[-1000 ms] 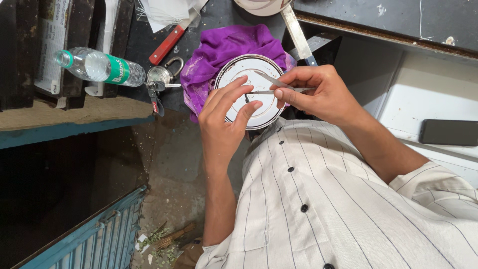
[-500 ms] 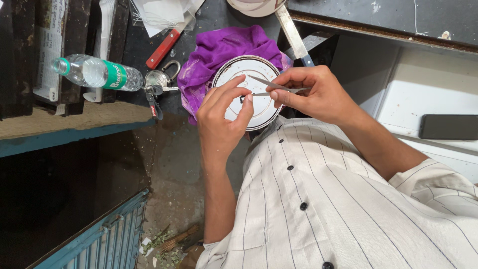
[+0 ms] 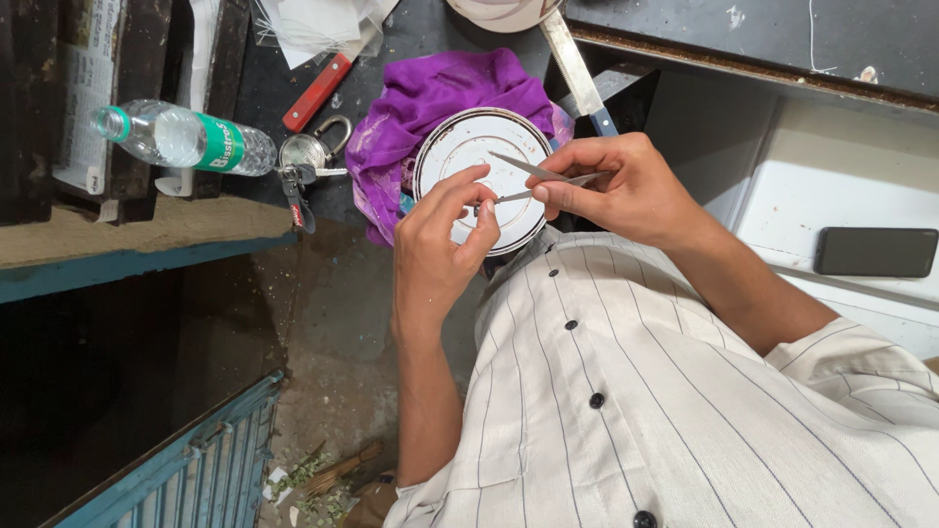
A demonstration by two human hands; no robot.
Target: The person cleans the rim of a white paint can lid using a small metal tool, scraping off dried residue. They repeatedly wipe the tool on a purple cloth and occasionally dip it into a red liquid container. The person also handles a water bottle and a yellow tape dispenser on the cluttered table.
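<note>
Your striped white shirt [image 3: 685,411] filled the lower right of the view, and beyond it the dark counter [image 3: 430,29] carried everything else. On that counter a crumpled purple cloth [image 3: 430,98] lay under a round white dish [image 3: 469,147] with a metal rim, and both your hands worked just above the dish. To the left of the cloth a clear plastic bottle [image 3: 181,137] with a green label lay on its side, and between bottle and cloth sat a metal padlock [image 3: 308,152] with keys, near a red-handled tool [image 3: 318,93]. A dark phone [image 3: 875,251] rested well apart on the white surface at the right. Your right hand [image 3: 626,191] had its fingers pinched together on thin metal tweezers [image 3: 543,181], the tips pointing left over the dish. Your left hand [image 3: 440,254] met those tips with thumb and forefinger closed together, seemingly on some small piece; it was too small to make out
</note>
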